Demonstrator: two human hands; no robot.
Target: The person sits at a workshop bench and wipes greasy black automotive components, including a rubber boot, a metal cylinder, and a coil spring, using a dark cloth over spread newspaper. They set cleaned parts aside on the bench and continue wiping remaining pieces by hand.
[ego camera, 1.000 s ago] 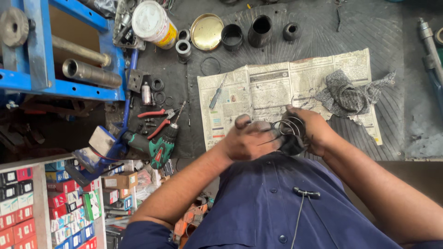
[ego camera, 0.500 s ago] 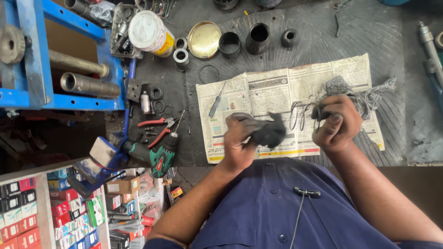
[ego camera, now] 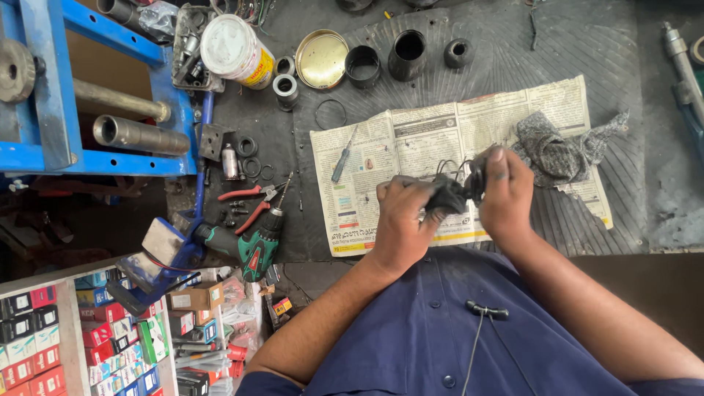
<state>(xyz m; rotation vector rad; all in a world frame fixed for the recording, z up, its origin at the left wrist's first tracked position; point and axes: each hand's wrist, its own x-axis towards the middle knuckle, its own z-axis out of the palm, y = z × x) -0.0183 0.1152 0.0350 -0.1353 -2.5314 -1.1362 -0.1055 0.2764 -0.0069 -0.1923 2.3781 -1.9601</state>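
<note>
My left hand (ego camera: pixel 402 213) grips a dark rag (ego camera: pixel 444 196) above the near edge of a spread newspaper (ego camera: pixel 411 147). My right hand (ego camera: pixel 506 192) holds a small black round part (ego camera: pixel 477 180) with thin wire rings (ego camera: pixel 449 169) against that rag; the two hands are close together. The part is mostly hidden by my fingers. A grey crumpled cloth (ego camera: pixel 557 150) lies on the newspaper just right of my right hand. A small screwdriver (ego camera: pixel 343 158) rests on the paper's left edge.
On the dark floor mat lie a green cordless drill (ego camera: pixel 246 246), red pliers (ego camera: pixel 249 202), black sleeves (ego camera: pixel 407 55), a round tin lid (ego camera: pixel 321 59) and a white can (ego camera: pixel 235 48). A blue press frame (ego camera: pixel 81 95) stands left. Shelves of small boxes (ego camera: pixel 44 337) sit lower left.
My hands separated half a second ago, the right one lifting the part away. They have come back together, with the rag against the part.
</note>
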